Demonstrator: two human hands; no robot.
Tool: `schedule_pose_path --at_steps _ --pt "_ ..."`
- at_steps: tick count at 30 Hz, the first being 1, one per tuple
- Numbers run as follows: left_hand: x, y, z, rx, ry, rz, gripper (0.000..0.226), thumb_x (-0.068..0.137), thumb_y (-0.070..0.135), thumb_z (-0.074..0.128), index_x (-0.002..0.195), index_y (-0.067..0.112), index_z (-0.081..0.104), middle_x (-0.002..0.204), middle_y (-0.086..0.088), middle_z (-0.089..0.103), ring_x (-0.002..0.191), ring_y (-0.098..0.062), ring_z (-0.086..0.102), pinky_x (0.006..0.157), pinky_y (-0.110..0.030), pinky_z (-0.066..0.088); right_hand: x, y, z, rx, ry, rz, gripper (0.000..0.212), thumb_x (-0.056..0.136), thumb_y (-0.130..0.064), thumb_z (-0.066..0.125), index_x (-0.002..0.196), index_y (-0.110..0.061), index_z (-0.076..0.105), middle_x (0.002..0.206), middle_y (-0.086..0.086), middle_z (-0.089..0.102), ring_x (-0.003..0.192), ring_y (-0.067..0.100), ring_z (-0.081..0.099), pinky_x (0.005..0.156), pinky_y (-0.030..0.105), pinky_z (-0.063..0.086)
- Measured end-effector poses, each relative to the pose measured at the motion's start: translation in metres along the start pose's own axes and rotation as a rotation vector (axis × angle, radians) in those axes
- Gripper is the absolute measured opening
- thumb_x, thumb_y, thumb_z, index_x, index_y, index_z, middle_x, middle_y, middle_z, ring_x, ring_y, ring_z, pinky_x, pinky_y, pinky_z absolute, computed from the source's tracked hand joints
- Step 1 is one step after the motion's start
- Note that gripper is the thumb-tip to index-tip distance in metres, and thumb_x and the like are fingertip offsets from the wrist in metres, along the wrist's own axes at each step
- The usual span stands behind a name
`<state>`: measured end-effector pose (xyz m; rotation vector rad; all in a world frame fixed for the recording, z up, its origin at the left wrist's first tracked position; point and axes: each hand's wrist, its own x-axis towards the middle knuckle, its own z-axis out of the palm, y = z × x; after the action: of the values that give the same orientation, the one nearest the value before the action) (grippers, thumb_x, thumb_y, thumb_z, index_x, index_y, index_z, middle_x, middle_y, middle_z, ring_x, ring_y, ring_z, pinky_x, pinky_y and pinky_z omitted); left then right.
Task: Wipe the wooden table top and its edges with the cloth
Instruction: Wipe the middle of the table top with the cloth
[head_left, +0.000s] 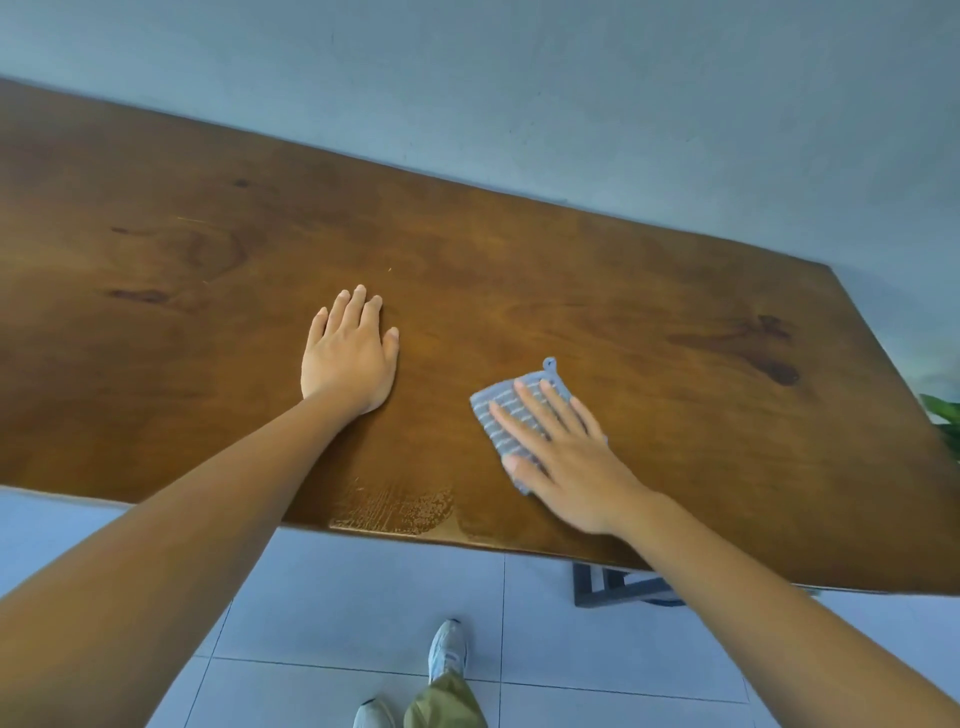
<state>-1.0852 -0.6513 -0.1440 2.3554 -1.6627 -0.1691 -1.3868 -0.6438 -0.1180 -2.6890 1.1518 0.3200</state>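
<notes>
At the bottom of the frame, your two shoes (445, 652) stand on the pale tiled floor (322, 597), with an olive trouser leg (447, 701) over the nearer one. Just above them runs the near edge of the wooden table top (649, 291), where a wet-looking, streaky patch (400, 512) shines at lower centre. Under that edge, right of centre, a dark table frame (613, 587) shows.

Your right hand (566, 457) lies flat on the grey ribbed cloth (506, 415), right of centre, fingers straight and spread apart, thumb at the cloth's near corner. The cloth sits flat on the wood, well in from the near edge, with a small hanging loop (549, 364) poking out at its far corner.

Your left hand (350, 353) rests palm down on bare wood at the frame's centre, fingers straight and close together, well apart from the cloth.

Dark knots mark the wood at far left and far right. A green leaf (943, 415) peeks in at the right edge. Beyond the table's far edge stands a plain grey-blue wall (571, 78).
</notes>
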Motion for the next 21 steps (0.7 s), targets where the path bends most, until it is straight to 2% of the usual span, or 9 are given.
schedule_pose_path --at_steps 3,6,9,11,16,21 --pt "0.0 0.0 -0.001 -0.003 -0.015 0.001 0.061 0.109 0.049 0.021 0.162 0.019 0.022 0.171 -0.002 0.013 0.158 -0.02 0.006 0.129 -0.042 0.008 0.021 0.007 -0.001 0.032 0.037 0.203 0.058 0.103 -0.062 0.005 0.158 -0.049 -0.011 0.168 -0.009 -0.023 0.152 0.016 -0.028 0.125 0.045 -0.011" --pt "0.001 0.0 -0.004 -0.008 -0.042 0.009 0.061 0.109 0.049 0.022 0.163 0.019 0.021 0.171 -0.002 0.012 0.158 -0.02 0.005 0.129 -0.042 0.007 0.031 -0.015 0.001 0.098 0.037 0.411 0.059 0.104 -0.058 0.004 0.159 -0.044 -0.012 0.169 -0.002 -0.021 0.154 0.024 -0.025 0.124 0.049 -0.012" --pt "0.0 0.001 -0.004 -0.01 -0.048 0.005 0.062 0.109 0.048 0.021 0.163 0.018 0.02 0.172 -0.002 0.011 0.158 -0.02 0.004 0.129 -0.042 0.007 0.026 -0.049 0.007 0.171 0.044 0.479 0.061 0.104 -0.057 0.003 0.159 -0.041 -0.016 0.167 0.002 -0.026 0.152 0.029 -0.029 0.123 0.054 -0.012" --pt "0.001 0.001 -0.003 -0.003 -0.05 0.004 0.062 0.109 0.048 0.021 0.162 0.018 0.021 0.171 -0.002 0.011 0.158 -0.02 0.005 0.128 -0.042 0.007 0.012 -0.073 0.017 0.153 0.089 0.428 0.062 0.104 -0.058 0.004 0.16 -0.039 -0.015 0.168 0.004 -0.023 0.152 0.031 -0.027 0.123 0.055 -0.01" --pt "0.0 0.002 -0.005 -0.002 -0.04 0.009 0.061 0.109 0.047 0.023 0.162 0.017 0.024 0.171 -0.004 0.015 0.158 -0.023 0.008 0.128 -0.044 0.009 -0.039 -0.096 0.045 0.011 0.181 0.105 0.061 0.105 -0.058 0.008 0.163 -0.038 0.003 0.172 0.002 -0.002 0.157 0.027 -0.01 0.126 0.052 0.002" --pt "0.001 0.0 -0.006 -0.005 -0.059 0.02 0.061 0.109 0.047 0.023 0.162 0.017 0.021 0.171 -0.005 0.013 0.158 -0.023 0.007 0.128 -0.044 0.009 -0.076 -0.042 0.041 -0.109 0.088 -0.095 0.058 0.108 -0.057 0.016 0.161 -0.043 -0.005 0.17 -0.007 -0.013 0.155 0.017 -0.019 0.126 0.044 -0.007"
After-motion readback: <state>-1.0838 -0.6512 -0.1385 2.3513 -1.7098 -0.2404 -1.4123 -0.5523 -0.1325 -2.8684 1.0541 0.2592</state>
